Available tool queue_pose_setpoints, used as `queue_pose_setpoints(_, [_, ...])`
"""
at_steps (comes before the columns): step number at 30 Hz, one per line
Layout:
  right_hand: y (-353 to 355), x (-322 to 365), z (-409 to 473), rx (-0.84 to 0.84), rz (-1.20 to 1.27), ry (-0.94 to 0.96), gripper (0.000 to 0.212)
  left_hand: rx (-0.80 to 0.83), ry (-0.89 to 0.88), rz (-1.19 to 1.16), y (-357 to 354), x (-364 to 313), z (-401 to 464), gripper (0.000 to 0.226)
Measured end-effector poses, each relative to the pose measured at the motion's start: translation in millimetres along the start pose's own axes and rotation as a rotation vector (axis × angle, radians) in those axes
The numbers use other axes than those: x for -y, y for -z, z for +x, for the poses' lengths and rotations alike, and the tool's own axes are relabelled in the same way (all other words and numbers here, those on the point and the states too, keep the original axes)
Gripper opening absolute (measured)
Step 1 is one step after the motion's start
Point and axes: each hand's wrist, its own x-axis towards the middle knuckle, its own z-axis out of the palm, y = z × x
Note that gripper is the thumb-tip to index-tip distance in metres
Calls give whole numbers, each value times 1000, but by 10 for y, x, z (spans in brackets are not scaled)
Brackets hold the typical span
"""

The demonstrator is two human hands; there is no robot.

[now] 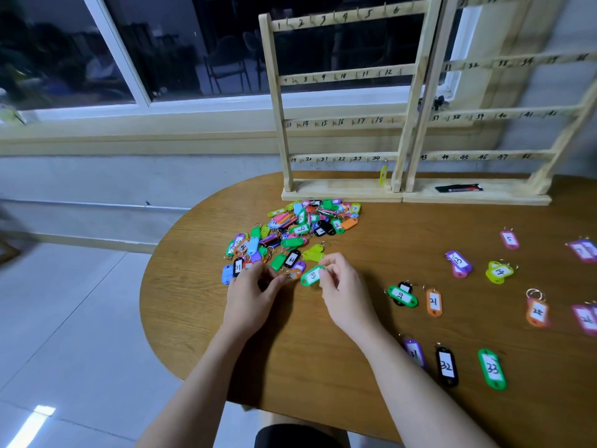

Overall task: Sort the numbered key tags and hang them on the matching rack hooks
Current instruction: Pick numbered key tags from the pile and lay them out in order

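racks (342,121): 2 | tag pile (290,234): 1 | hands (248,295): 2

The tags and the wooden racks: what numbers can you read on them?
"32": black tag, near table edge.
"33": green tag beside it.
"21": orange tag.
"14": yellow tag.
"5": pink tag.
"31": black tag in the pile.
"1" to "24": handwritten on the left rack.
"37" to "47": on the right rack; its top numbers are blurred.
Green tag in the right hand: unclear.

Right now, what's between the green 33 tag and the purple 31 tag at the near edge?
Head view: a black 32 tag lies between the purple 31 tag and the green 33 tag, apart from both.
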Motion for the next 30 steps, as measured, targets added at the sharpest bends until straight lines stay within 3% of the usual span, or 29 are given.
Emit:
queue_pose_setpoints(5, [204,103,-198,-35,135,-47,8,-3,53,-321,58,-114,-106,17])
queue_pose_setpoints(9, [559,98,-544,-66,174,-47,13,13,23,-400,0,-226,-220,13])
queue_pose_setpoints(21, [1987,-144,-1695,-419,73,-167,16,253,-287,-445,-601,-1366,-583,6])
queue_pose_setpoints(30, [2789,-454,-2342,-682,-20,-271,18,402,-395,-409,-1154,-2150,-840,2])
